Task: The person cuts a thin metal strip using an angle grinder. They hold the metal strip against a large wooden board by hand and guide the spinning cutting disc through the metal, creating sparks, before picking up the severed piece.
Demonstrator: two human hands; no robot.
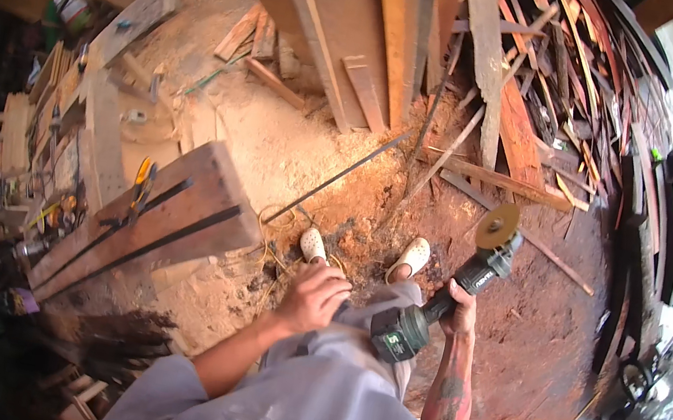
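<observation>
My right hand (460, 311) is wrapped round the slim body of a dark green and black cordless angle grinder (483, 270). The grinder slants up to the right, its tan round disc (497, 227) at the far end and its battery pack (399, 333) close to my lap. In front of my body hangs my left hand (315, 298), its fingers loosely bent and a little apart, with nothing visible in them. It is apart from the grinder. Left of it stands a thick wooden slab (210, 188) with two dark stripes, where yellow-handled pliers (144, 176) lie.
Wood scraps (549, 77) are heaped at the far right, with boards (393, 40) leaning ahead. A thin dark rod (338, 176) and a yellowish cord (272, 244) lie near my light clogs (313, 245). Sawdust (277, 141) covers much of the floor. A cluttered bench (102, 133) stands left.
</observation>
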